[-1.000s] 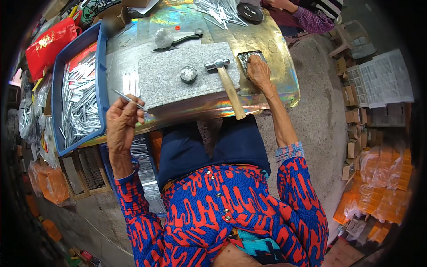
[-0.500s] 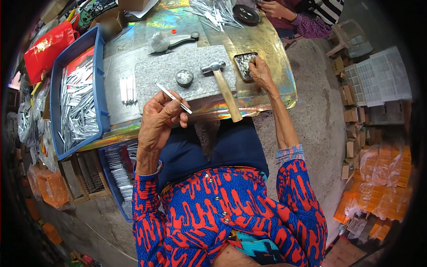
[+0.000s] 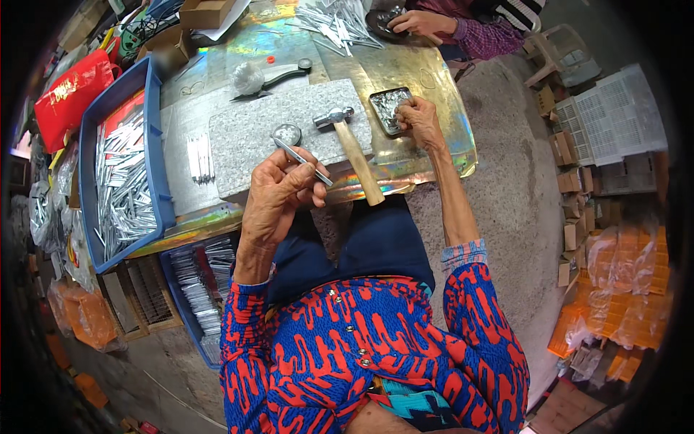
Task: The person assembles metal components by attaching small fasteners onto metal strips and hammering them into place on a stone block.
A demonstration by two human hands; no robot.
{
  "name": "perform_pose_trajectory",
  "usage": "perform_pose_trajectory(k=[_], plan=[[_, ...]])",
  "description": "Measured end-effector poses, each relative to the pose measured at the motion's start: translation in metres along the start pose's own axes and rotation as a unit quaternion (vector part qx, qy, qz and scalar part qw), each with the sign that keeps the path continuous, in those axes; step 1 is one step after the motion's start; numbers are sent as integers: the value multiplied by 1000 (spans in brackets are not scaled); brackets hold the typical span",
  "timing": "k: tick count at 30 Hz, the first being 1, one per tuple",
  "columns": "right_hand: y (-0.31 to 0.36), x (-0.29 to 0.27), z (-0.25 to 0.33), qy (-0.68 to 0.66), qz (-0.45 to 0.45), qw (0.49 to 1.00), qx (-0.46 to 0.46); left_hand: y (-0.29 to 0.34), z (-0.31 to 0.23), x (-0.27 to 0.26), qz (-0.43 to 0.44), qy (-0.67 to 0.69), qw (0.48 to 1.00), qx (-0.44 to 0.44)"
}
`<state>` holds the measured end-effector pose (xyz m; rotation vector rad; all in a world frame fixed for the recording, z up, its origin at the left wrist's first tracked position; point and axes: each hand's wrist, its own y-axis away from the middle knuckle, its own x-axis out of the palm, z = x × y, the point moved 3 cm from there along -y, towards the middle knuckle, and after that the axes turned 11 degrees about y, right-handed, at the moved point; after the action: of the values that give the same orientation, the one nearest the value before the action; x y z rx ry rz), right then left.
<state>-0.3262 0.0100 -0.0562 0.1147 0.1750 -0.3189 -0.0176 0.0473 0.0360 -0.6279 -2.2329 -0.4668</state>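
My left hand point(image 3: 280, 194) pinches a slim silver metal strip point(image 3: 303, 163) between thumb and fingers, held slantwise above the table's front edge. At the right, my right hand point(image 3: 422, 123) is closed at the edge of a small black tray point(image 3: 374, 108) of tiny shiny metal parts. Whatever its fingertips hold is hidden. Between my hands, a hammer point(image 3: 359, 163) with a wooden handle lies with its head on a grey stone slab point(image 3: 249, 119). A small round metal-topped piece point(image 3: 289, 133) sits on the slab, just beyond the strip.
A blue bin point(image 3: 160, 155) full of silver strips stands at the left, near a row of strips point(image 3: 200, 159). A dark-handled tool point(image 3: 283, 75) lies beyond the slab. A co-worker's hand point(image 3: 419, 24) reaches into a dark dish by a strip pile point(image 3: 340, 27).
My left hand has moved right with the metal strip, toward the round piece. My right hand stays at the tray. The co-worker's hand has moved left over the dark dish.
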Motion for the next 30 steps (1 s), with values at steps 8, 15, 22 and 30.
perform_pose_trajectory(k=[8, 15, 22, 30], plan=[[3, 3, 6, -42, -42, 998, -27, -6, 4, -2, 8, 27, 1000, 14], [7, 9, 9, -39, -40, 997, -46, -7, 6, -6, -4, 21, 1000, 23], [3, 9, 1, -4, -33, 997, -67, -9, 3, -2, -24, 24, 999, 37], [5, 10, -1, 57, -50, 994, -77, -14, 4, -6, -23, 41, 997, 54]])
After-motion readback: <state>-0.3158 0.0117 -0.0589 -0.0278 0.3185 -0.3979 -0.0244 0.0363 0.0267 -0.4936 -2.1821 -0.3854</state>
